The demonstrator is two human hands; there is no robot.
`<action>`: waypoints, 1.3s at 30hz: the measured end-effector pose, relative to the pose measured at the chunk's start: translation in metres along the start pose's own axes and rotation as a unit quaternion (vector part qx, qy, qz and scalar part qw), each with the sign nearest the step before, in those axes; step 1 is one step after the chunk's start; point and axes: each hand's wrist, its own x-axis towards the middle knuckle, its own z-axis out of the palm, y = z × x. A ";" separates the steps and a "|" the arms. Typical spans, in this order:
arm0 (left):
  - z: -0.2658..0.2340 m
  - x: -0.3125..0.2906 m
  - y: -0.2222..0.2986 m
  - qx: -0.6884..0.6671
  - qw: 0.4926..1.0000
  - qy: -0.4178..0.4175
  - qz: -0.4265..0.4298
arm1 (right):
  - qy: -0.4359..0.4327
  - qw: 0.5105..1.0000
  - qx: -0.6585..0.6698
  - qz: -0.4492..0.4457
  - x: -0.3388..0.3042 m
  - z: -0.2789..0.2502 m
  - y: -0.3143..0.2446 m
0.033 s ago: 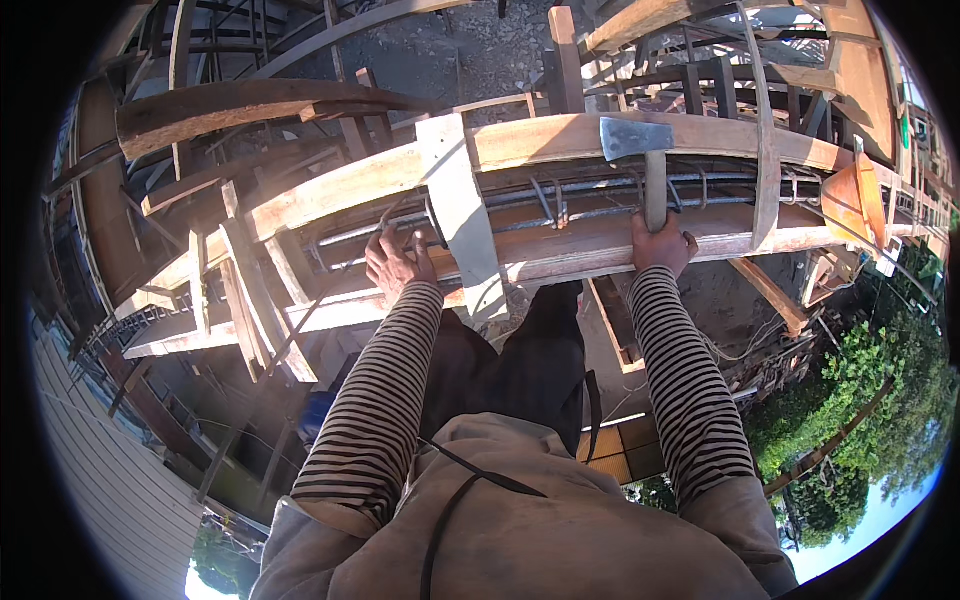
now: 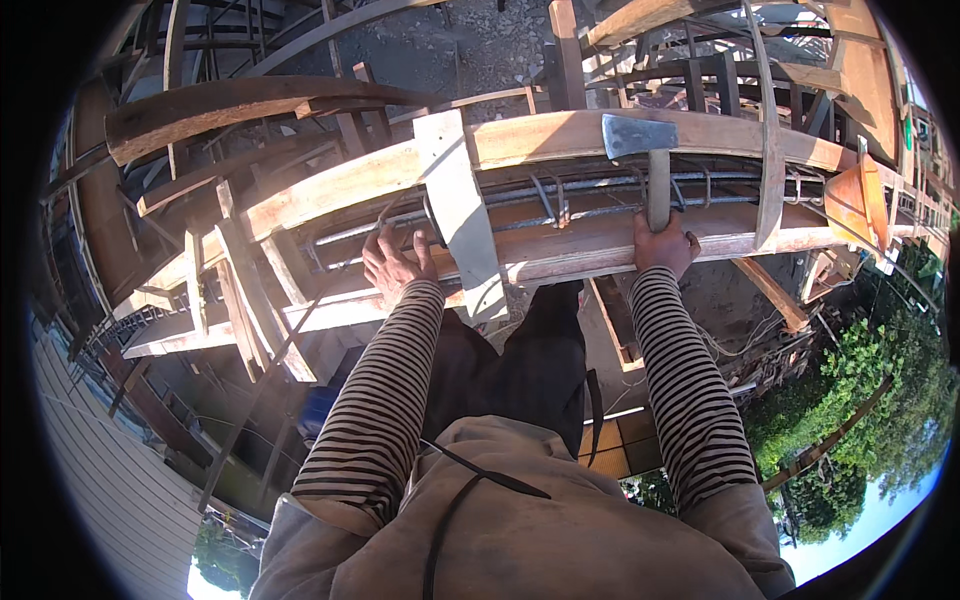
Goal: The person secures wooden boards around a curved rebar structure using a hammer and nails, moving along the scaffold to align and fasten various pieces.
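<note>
A hatchet (image 2: 640,137) with a grey metal head and a short wooden handle is held in my right hand (image 2: 663,247). Its head lies over the far board (image 2: 560,137) of a long timber form. My right fist is closed round the handle at the near board (image 2: 590,256). Further left, my left hand (image 2: 396,265) rests on the near board, its fingers apart and bent over the inner edge. Steel reinforcing bars (image 2: 600,208) with bent ties run between the two boards. A pale wooden cross strip (image 2: 460,205) spans both boards just right of my left hand.
A thin wooden strip (image 2: 769,180) crosses the form right of the hatchet. Beyond it sits an orange angular piece (image 2: 855,205). Several short upright battens (image 2: 250,290) stand at left. A thick timber (image 2: 230,107) and rubble ground (image 2: 490,45) lie on the far side; trees are at lower right.
The view has shifted very slightly. Both hands and the hatchet keep their places on the form.
</note>
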 end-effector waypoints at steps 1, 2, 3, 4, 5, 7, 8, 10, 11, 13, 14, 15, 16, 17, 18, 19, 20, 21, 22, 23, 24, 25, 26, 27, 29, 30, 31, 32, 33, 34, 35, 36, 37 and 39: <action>0.001 -0.001 0.000 0.004 1.000 0.012 0.021 | 0.009 1.000 -0.008 0.010 -0.001 0.004 0.001; 0.002 0.002 0.001 -0.002 1.000 0.009 0.027 | 0.019 1.000 -0.014 -0.006 0.001 0.008 0.003; 0.001 0.006 0.002 -0.009 0.999 0.004 0.031 | 0.017 1.000 -0.021 -0.002 0.001 0.006 0.002; 0.001 0.007 0.001 -0.016 0.999 0.000 0.034 | 0.014 1.000 -0.028 0.000 0.002 0.002 -0.003; 0.001 0.006 0.000 -0.012 0.999 -0.002 0.037 | 0.011 0.999 -0.034 0.000 0.001 0.002 -0.003; 0.003 0.007 -0.001 -0.006 0.999 0.008 0.038 | 0.022 0.999 -0.024 0.010 -0.001 0.009 -0.001; 0.007 0.010 -0.009 -0.021 0.998 -0.038 0.037 | 0.021 0.999 -0.031 0.012 0.001 0.010 0.002; 0.007 0.012 -0.009 -0.013 0.998 -0.041 0.041 | 0.033 0.999 -0.038 0.012 0.005 0.013 0.003; 0.006 0.011 -0.008 -0.009 0.998 -0.042 0.044 | 0.041 0.998 -0.043 0.011 0.002 0.016 0.006; 0.003 0.009 -0.003 0.016 0.998 -0.055 0.013 | 0.054 0.998 -0.043 0.010 0.002 0.018 0.004; 0.001 0.012 0.000 0.022 0.998 -0.061 0.002 | 0.056 0.998 -0.040 0.011 0.002 0.019 0.002; -0.001 0.011 -0.002 0.031 0.997 -0.071 -0.011 | 0.053 0.998 -0.037 0.013 0.000 0.019 0.001; 0.001 0.015 -0.009 -0.006 0.997 -0.073 0.027 | 0.051 0.998 -0.037 0.015 -0.002 0.018 0.000; 0.003 0.013 -0.012 -0.011 0.997 -0.066 0.037 | 0.049 0.998 -0.037 0.017 -0.003 0.017 -0.001; 0.004 0.014 -0.013 -0.016 0.997 -0.057 0.050 | 0.050 0.998 -0.035 0.021 -0.001 0.016 -0.002; 0.005 0.015 -0.013 -0.022 0.997 -0.049 0.063 | 0.051 0.998 -0.032 0.018 0.000 0.018 0.000; 0.003 0.016 -0.016 -0.031 0.995 -0.070 0.057 | 0.051 0.998 -0.028 0.017 0.000 0.021 0.004; 0.003 0.016 -0.016 -0.032 0.996 -0.067 0.059 | 0.052 0.998 -0.025 0.015 0.001 0.022 0.005; 0.004 0.016 -0.016 -0.032 0.996 -0.064 0.061 | 0.052 0.998 -0.034 0.018 0.002 0.022 0.006; 0.004 0.015 -0.016 -0.032 0.996 -0.060 0.063 | 0.052 0.998 -0.043 0.022 0.002 0.022 0.007; 0.011 0.015 -0.018 -0.026 0.997 -0.047 0.062 | 0.054 0.997 -0.050 0.029 0.001 0.022 0.007; 0.018 0.012 -0.019 -0.019 0.998 -0.030 0.054 | 0.056 0.997 -0.041 0.026 0.002 0.022 0.006; 0.023 0.008 -0.022 -0.017 0.998 -0.023 0.047 | 0.058 0.998 -0.031 0.022 0.005 0.022 0.008; 0.022 0.010 -0.021 -0.013 0.999 -0.016 0.043 | 0.058 0.998 -0.018 0.019 0.006 0.024 0.006; 0.018 0.010 -0.015 -0.033 0.998 -0.034 0.034 | 0.052 0.997 -0.040 0.042 0.008 0.019 0.004; 0.013 0.011 -0.012 -0.049 0.997 -0.051 0.028 | 0.047 0.997 -0.049 0.044 0.010 0.016 0.001; 0.008 0.012 -0.009 -0.065 0.995 -0.068 0.023 | 0.058 0.996 -0.065 0.026 0.009 0.015 0.004; 0.022 -0.013 -0.028 -0.076 0.990 -0.111 0.043 | 0.021 0.995 0.030 0.091 -0.018 -0.005 0.019; 0.020 -0.002 -0.028 -0.047 0.992 -0.118 0.025 | 0.055 0.997 0.048 0.036 -0.018 0.012 0.025; 0.024 0.002 -0.030 -0.009 0.995 -0.098 0.028 | 0.055 0.995 0.045 0.071 -0.015 0.024 0.020; 0.012 0.013 -0.025 -0.049 0.985 -0.166 -0.014 | 0.008 0.995 0.019 0.099 -0.012 0.022 0.002; 0.004 0.015 -0.024 -0.022 0.988 -0.154 -0.023 | 0.013 0.996 0.034 0.082 -0.013 0.025 -0.004; 0.000 0.014 -0.023 0.000 0.988 -0.151 -0.029 | 0.021 0.996 0.044 0.070 -0.016 0.027 -0.004; -0.017 0.016 -0.016 -0.024 0.989 -0.139 -0.042 | 0.019 0.998 0.030 0.041 -0.014 0.003 -0.019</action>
